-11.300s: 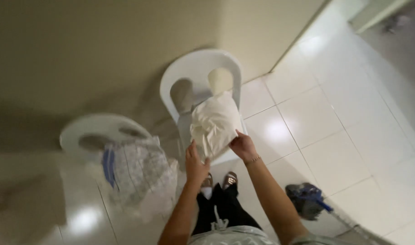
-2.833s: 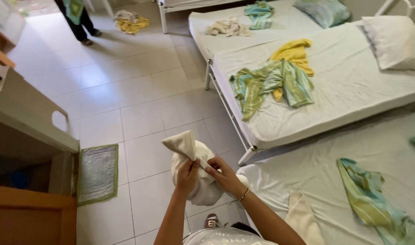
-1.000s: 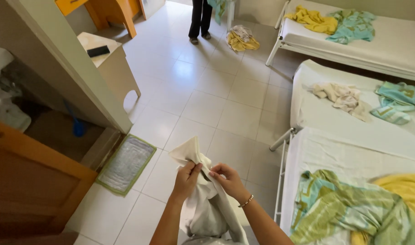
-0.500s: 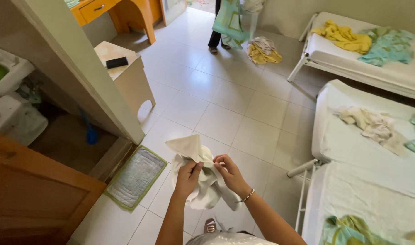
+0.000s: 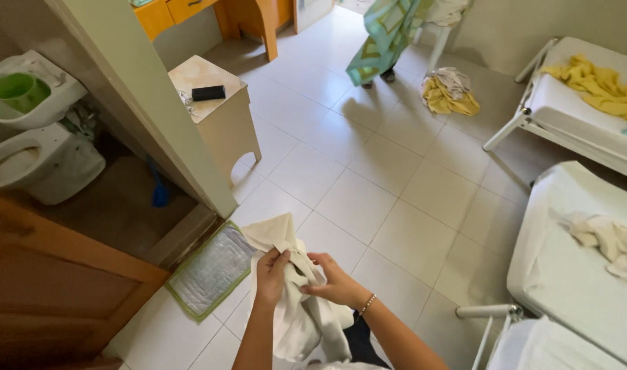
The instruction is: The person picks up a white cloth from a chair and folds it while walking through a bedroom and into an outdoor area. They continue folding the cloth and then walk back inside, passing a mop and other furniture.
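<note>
I hold a cream-white cloth (image 5: 294, 315) in front of me over the tiled floor. My left hand (image 5: 270, 274) grips its upper fold, with a corner sticking up to the left. My right hand (image 5: 331, 279) pinches the same cloth just to the right, a bead bracelet on the wrist. The rest of the cloth hangs down toward my legs.
A green-edged mat (image 5: 212, 268) lies by a doorway to a toilet (image 5: 26, 161). A small cream table (image 5: 214, 103) carries a black object. White-sheeted beds (image 5: 573, 267) with crumpled cloths stand right. Another person in a green patterned garment (image 5: 385, 38) stands far back beside a cloth pile (image 5: 450, 92).
My view has swung left from the beds toward the doorway and toilet. Both hands keep hold of the cloth, shifting their grip along its top edge.
</note>
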